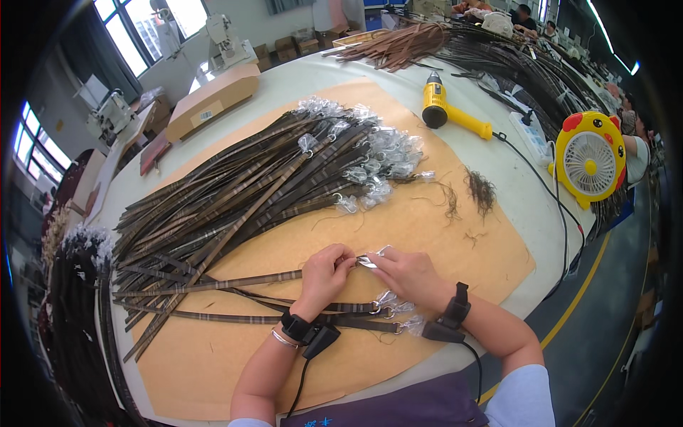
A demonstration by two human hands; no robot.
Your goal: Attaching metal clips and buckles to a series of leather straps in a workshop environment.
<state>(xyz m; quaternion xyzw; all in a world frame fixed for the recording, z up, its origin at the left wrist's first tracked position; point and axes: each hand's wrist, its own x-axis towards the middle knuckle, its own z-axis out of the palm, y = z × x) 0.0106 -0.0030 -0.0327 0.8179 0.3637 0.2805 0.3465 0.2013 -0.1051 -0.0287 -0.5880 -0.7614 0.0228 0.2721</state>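
My left hand is closed in a pinch at the end of a brown-black checked strap, which runs off to the left. My right hand meets it, fingers closed on a small shiny silver-white piece at the strap's end. Whether that piece is a wrapped clasp or a small tool, I cannot tell. Just below the hands lie a few more straps with metal rings and plastic-wrapped ends. Beyond my hands spreads a big pile of similar straps, their wrapped clasps bunched at the right.
Brown paper covers much of the pale table. A yellow heat gun and a yellow fan trail cables at the right. Loose dark threads lie on the paper. A long cardboard box sits far left; dark straps hang nearby.
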